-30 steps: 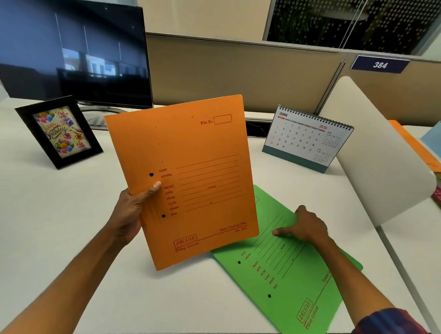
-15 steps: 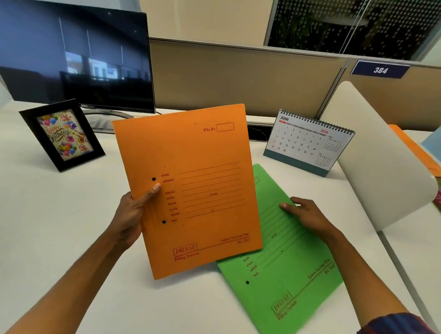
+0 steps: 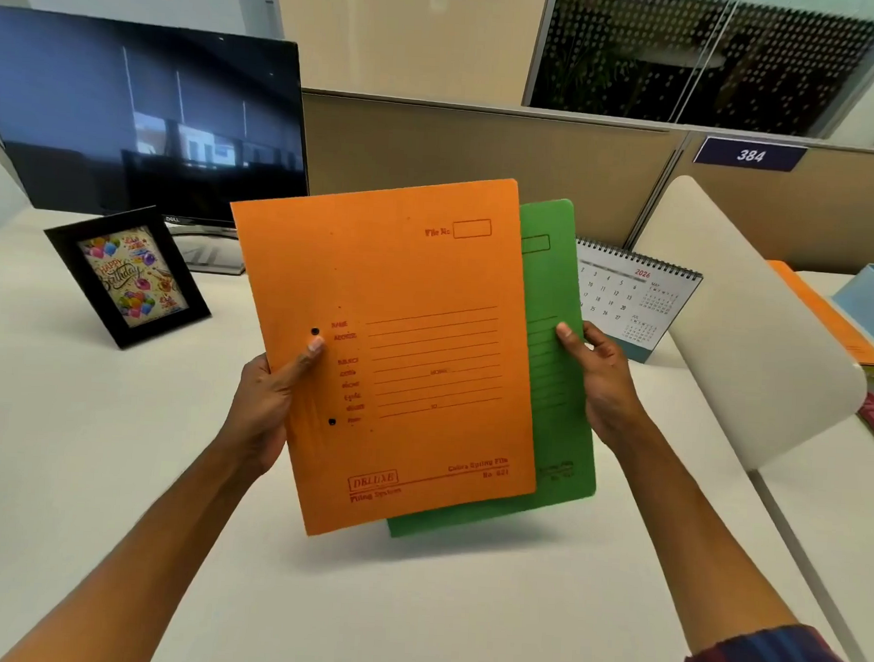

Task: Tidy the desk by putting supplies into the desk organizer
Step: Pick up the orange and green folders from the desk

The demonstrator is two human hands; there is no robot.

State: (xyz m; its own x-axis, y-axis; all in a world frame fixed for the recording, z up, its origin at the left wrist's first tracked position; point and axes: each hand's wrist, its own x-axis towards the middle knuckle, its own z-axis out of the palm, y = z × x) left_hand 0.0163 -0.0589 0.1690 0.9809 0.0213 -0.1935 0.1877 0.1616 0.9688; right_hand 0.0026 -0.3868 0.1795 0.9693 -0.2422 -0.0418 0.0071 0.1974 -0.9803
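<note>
An orange file folder (image 3: pixel 415 329) is held upright above the white desk (image 3: pixel 89 464). My left hand (image 3: pixel 269 398) grips its left edge, thumb on the front near the punch holes. Behind it stands a green file folder (image 3: pixel 558 388), mostly hidden, with only its right strip and bottom edge showing. My right hand (image 3: pixel 599 380) grips the green folder's right edge, thumb on its front. Both folders are off the desk. A light blue box (image 3: pixel 872 303) with coloured items inside sits at the far right edge on the neighbouring desk.
A dark monitor (image 3: pixel 142 118) stands at the back left, with a black photo frame (image 3: pixel 129 274) in front of it. A desk calendar (image 3: pixel 634 300) sits behind the folders. A white curved divider (image 3: pixel 744 321) separates the right desk, where another orange folder (image 3: pixel 825 315) lies.
My right hand has lifted the green folder off the desk and brought it upright behind the orange folder. The orange folder has shifted slightly right and up.
</note>
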